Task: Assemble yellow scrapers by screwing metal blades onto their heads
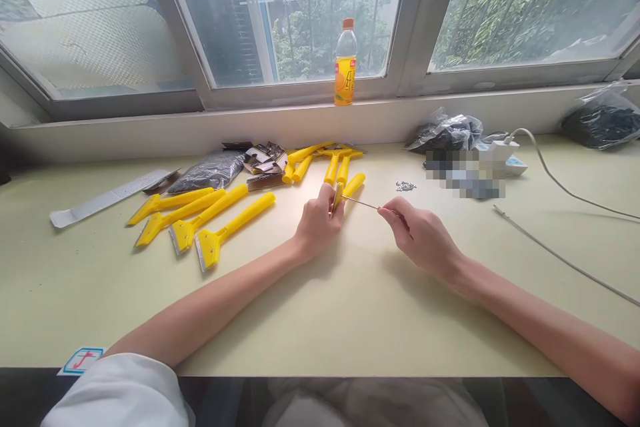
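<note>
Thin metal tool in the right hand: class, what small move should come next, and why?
Probably a slight turn of the thin metal tool by the right hand: its tip appears to meet the yellow scraper's head, which the left hand grips, and small metal pieces lie nearby.

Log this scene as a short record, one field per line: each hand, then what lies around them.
Left hand: holds a yellow scraper by its head
Right hand: grips a thin metal rod, its far end at that scraper's head
Left of hands: four more scrapers in a slanted row on the table
Beyond right hand: a small pile of tiny metal pieces
Windowsill: orange-capped bottle, upright
</note>
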The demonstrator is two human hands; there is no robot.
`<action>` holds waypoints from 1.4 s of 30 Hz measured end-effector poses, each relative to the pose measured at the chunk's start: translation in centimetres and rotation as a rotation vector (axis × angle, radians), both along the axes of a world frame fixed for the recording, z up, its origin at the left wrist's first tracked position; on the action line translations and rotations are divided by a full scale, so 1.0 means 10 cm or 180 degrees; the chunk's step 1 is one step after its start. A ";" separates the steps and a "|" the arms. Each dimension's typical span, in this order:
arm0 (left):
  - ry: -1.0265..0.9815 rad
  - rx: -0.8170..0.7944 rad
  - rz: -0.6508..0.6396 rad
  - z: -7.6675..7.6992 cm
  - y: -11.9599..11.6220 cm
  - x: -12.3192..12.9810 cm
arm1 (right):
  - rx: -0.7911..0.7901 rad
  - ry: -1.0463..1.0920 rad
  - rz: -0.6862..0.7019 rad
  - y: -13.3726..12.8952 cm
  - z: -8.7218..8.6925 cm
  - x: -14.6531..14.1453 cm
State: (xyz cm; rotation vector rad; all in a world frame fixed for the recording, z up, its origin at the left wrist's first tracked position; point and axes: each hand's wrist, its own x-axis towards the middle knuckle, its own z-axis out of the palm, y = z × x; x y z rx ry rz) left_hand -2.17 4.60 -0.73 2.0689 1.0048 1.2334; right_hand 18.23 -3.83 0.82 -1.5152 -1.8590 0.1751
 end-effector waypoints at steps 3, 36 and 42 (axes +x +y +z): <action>0.0022 0.0027 0.0041 0.00 -0.01 0.00 | -0.0095 0.0198 -0.0034 0.00 -0.01 -0.03; 0.0524 0.0663 0.0131 0.00 -0.12 0.00 | -0.1448 0.2148 0.0709 -0.03 0.06 -0.10; 0.0623 0.0619 0.0179 0.01 -0.11 0.02 | -0.1328 0.1893 0.0712 -0.01 0.09 -0.09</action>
